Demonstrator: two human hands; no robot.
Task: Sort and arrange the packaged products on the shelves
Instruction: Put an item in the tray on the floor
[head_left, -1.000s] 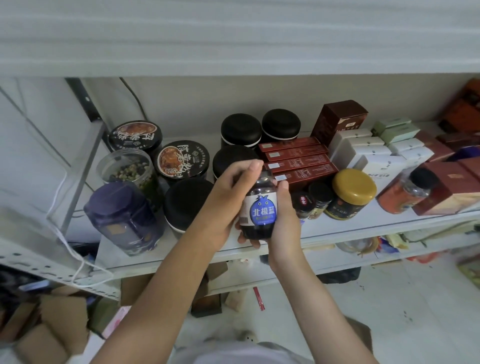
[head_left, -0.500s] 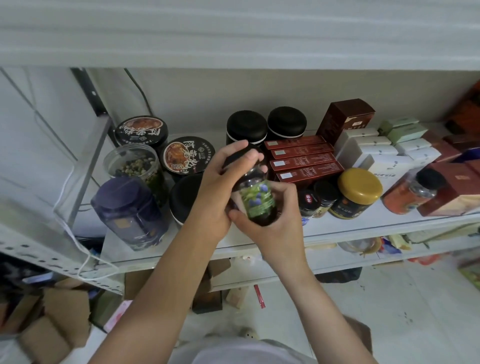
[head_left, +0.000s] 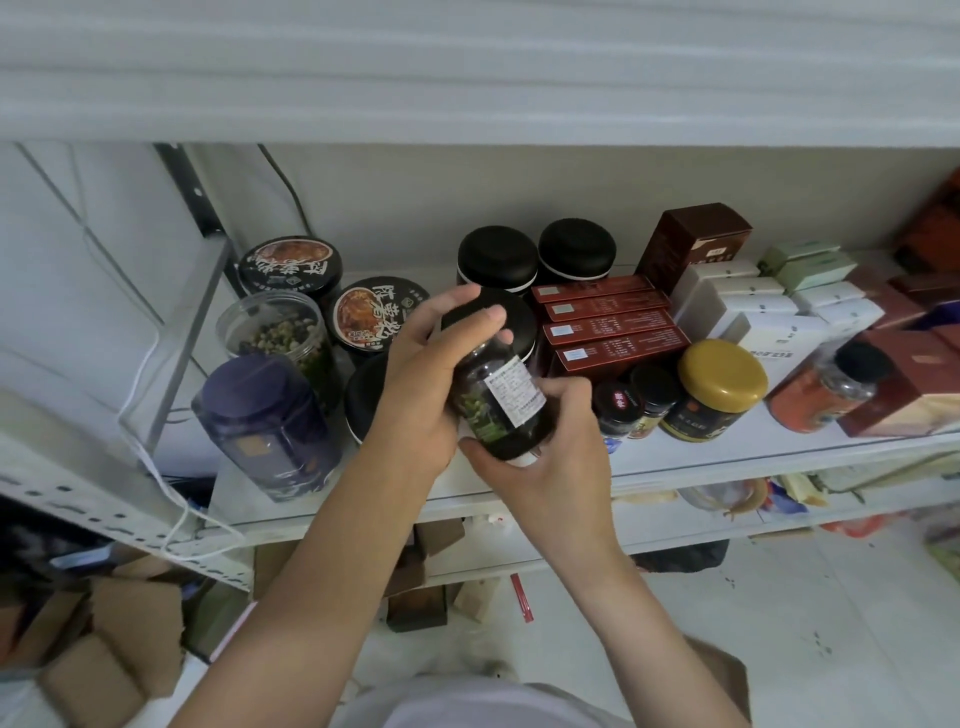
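Dark jar (head_left: 494, 415), white label (head_left: 514, 391) now frontward

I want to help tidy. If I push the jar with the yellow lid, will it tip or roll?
Probably neither: the yellow-lidded jar is squat and upright, so it should slide. On its side, its round body would likely roll. It stands near the shelf edge, so push gently.

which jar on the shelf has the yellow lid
The squat dark jar near the shelf's front edge, right of two small black-capped jars. Only its lid is mustard yellow.
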